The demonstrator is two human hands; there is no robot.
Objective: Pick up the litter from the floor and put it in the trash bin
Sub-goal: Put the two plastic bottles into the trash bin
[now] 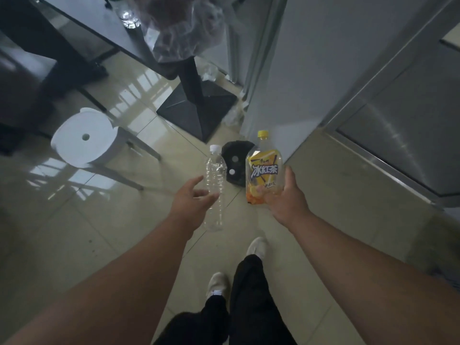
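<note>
1. The left hand (193,195) pinches a clear empty bottle (214,192) between thumb and fingers, upright, cap pointing far
2. The right hand (283,195) wraps the base of a yellow tea bottle (264,168)
3. Both are carried toward the black-lined trash bin (236,163) on the floor just beyond, probably ready to drop in

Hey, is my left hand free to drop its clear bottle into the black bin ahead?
Probably yes. The left hand holds the clear bottle just short of the black bin, and nothing lies between them; the right hand with the tea bottle stays off to the side.
</note>
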